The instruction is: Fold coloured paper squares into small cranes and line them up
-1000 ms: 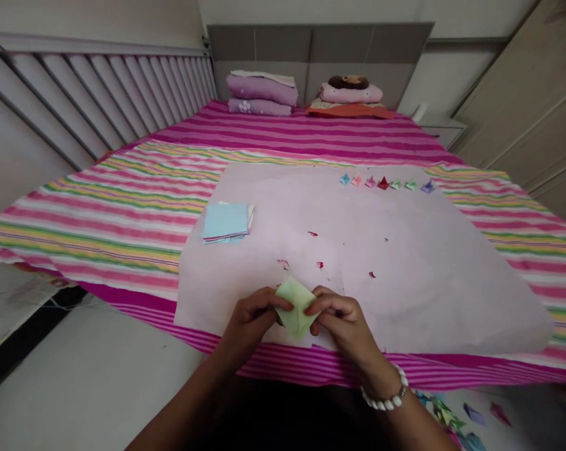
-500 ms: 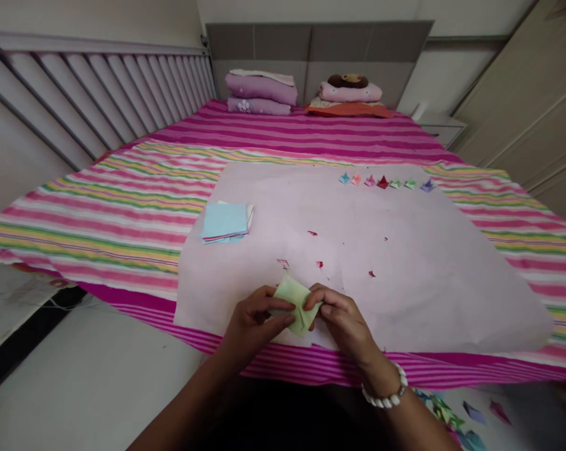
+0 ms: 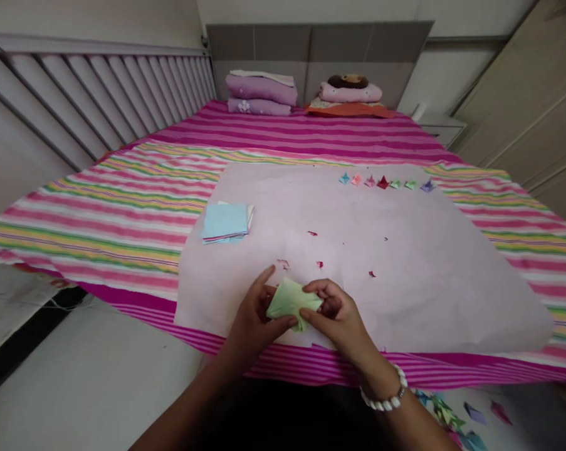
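Observation:
A light green sheet of origami paper (image 3: 289, 297), creased and partly folded, is held between both hands above the near edge of a large pale sheet (image 3: 348, 300). My left hand (image 3: 254, 316) grips its left side, thumb on the front near the bottom and index finger raised off it. On the right side, my right hand (image 3: 336, 313) pinches the paper with thumb and fingers. A white bead bracelet (image 3: 385, 401) circles the right wrist. Behind the paper, some of the left fingers are hidden.
A stack of square papers (image 3: 226, 220), light blue on top, lies at left. Several small folded paper pieces (image 3: 382, 182) form a row at the far right. Red scraps (image 3: 319, 264) dot the sheet. More folded papers (image 3: 445, 413) lie below the bed's edge at right.
The green paper has turned and its lower part now folds inward to a narrow bottom. My left index finger has lifted off its front; the right thumb has moved onto the front.

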